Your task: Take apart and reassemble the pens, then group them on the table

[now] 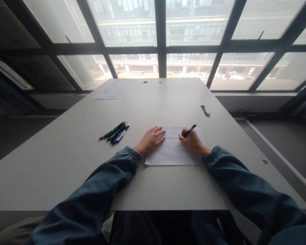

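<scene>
A sheet of white paper [172,154] lies on the table in front of me. Flat on its left edge rests my left hand [151,139], fingers spread and holding nothing. My right hand [192,140] is closed around a black pen [190,130], whose upper end slants up and to the right. The pen's tip is near the middle of the sheet, partly covered by my fingers. Any marks on the paper are too faint to make out. Left of my left hand lies a bunch of several pens [114,132] in black, green, yellow, blue and white.
The white table [66,163] reaches toward large windows [132,64]. A dark pen-like item [205,110] lies at the right. More papers [108,91] are at the far left corner. A small dark mark [265,162] shows near the right edge.
</scene>
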Motion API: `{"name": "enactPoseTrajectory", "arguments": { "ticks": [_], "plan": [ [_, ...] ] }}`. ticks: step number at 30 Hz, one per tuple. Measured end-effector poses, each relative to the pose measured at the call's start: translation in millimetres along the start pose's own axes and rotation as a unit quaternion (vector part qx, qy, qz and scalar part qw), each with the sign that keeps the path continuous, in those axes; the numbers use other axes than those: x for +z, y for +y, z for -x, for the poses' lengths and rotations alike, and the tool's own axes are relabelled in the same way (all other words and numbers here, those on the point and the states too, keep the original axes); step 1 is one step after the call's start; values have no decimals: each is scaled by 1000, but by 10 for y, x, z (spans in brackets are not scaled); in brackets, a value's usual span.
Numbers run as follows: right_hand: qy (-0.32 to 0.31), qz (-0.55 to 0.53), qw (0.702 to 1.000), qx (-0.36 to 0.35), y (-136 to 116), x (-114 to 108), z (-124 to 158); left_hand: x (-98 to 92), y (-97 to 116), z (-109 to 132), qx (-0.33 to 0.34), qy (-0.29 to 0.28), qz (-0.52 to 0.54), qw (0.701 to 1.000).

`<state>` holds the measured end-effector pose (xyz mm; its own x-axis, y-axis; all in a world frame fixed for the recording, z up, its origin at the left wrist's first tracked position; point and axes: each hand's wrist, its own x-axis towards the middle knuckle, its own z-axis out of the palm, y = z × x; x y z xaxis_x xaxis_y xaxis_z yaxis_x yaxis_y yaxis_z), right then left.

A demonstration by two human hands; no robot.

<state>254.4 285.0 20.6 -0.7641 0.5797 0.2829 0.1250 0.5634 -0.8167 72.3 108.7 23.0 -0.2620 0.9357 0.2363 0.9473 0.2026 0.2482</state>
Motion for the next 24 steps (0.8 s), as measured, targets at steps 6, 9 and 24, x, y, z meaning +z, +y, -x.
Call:
{"name": "enactPoseTrajectory", "arguments": {
  "ticks": [6,9,24],
  "plan": [
    [-1,-9,1000,6,25,14,1,-9,7,3,-3,-8,-1,1000],
    [18,-48,999,13,40,6,-5,-9,8,3,-4,-10,0,1000],
    [-21,-200,978,-52,-124,-68,44,-203,177,4,39,168,162,972]
  ]
}}
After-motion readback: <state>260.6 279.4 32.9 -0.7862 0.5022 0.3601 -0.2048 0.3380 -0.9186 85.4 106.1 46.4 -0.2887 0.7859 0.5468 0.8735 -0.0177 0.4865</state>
